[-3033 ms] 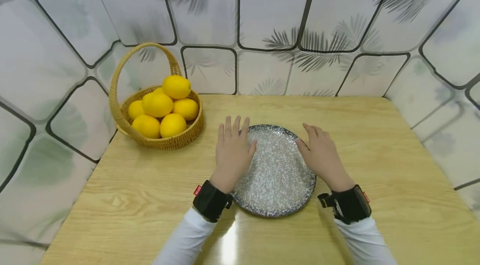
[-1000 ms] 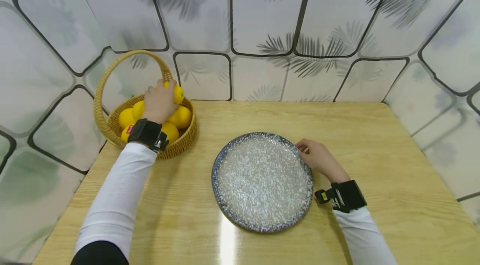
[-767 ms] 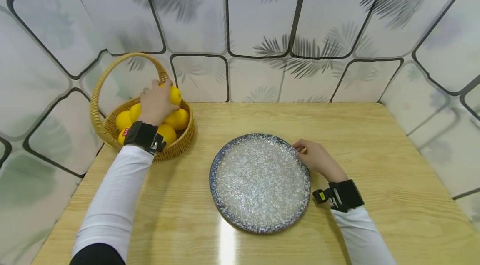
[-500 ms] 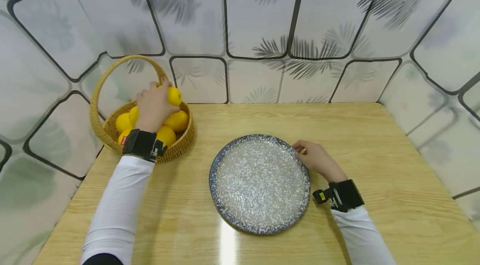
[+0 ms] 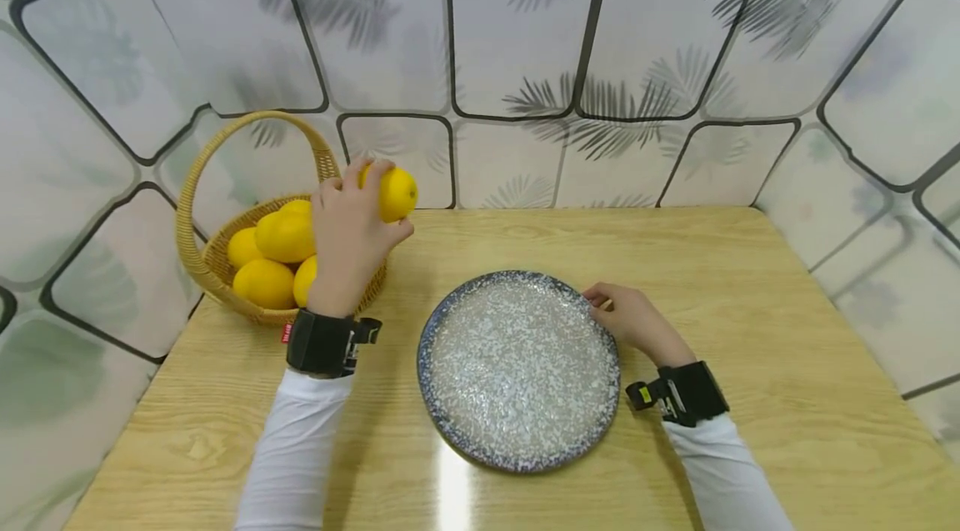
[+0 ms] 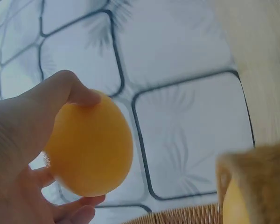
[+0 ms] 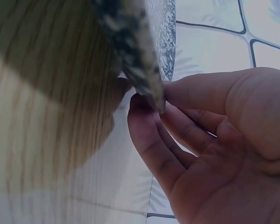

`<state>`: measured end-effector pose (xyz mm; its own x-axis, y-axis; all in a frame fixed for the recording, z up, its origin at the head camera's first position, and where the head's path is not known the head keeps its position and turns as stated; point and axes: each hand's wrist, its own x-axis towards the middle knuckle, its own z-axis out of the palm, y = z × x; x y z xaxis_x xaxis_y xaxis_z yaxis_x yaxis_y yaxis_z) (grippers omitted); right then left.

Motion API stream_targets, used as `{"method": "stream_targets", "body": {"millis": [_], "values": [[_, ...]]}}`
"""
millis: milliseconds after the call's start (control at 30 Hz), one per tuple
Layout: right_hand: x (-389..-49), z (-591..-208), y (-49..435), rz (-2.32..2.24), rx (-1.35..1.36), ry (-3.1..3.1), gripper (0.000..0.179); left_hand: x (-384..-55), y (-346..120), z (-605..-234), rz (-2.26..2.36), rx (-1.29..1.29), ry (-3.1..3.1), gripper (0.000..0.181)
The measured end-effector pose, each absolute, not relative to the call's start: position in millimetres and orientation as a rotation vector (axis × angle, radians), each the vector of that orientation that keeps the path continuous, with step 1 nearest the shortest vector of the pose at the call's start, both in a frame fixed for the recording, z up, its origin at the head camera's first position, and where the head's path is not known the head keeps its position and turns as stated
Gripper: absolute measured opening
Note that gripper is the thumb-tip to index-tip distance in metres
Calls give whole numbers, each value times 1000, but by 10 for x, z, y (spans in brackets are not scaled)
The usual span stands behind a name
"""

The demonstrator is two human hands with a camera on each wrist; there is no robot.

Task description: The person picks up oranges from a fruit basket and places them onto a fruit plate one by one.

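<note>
My left hand (image 5: 351,235) grips a yellow lemon (image 5: 399,194), held above the right rim of the wicker basket (image 5: 373,285). Seen from the left wrist, the thumb presses one side of this lemon (image 6: 95,144) and fingers curl round the other. On the table lies a round speckled grey plate (image 5: 521,373) with a dark blue rim. My right hand (image 5: 637,323) pinches its upper right rim. In the right wrist view, the thumb is above the plate edge (image 7: 135,56) and fingers are beneath it.
Several more lemons (image 5: 264,283) are heaped in the basket, whose tall arched handle (image 5: 189,218) rises at the left of the wooden table (image 5: 712,264). A patterned wall covering (image 5: 517,39) stands behind and at both sides.
My left hand has gone from over the plate to the basket, taken the top lemon and carried it rightward. My right hand has moved onto the plate's rim and stayed there.
</note>
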<state>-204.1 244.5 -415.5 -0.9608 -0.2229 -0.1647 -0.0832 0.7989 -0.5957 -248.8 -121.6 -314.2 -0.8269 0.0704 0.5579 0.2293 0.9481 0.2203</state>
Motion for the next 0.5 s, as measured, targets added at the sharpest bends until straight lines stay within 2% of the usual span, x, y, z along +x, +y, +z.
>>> {"method": "stream_targets", "body": {"millis": [500], "values": [[-2055, -4190, 2478, -917, -224, 2752, 35, -2299, -406, -3612, -363, -500, -2662, 70]]}}
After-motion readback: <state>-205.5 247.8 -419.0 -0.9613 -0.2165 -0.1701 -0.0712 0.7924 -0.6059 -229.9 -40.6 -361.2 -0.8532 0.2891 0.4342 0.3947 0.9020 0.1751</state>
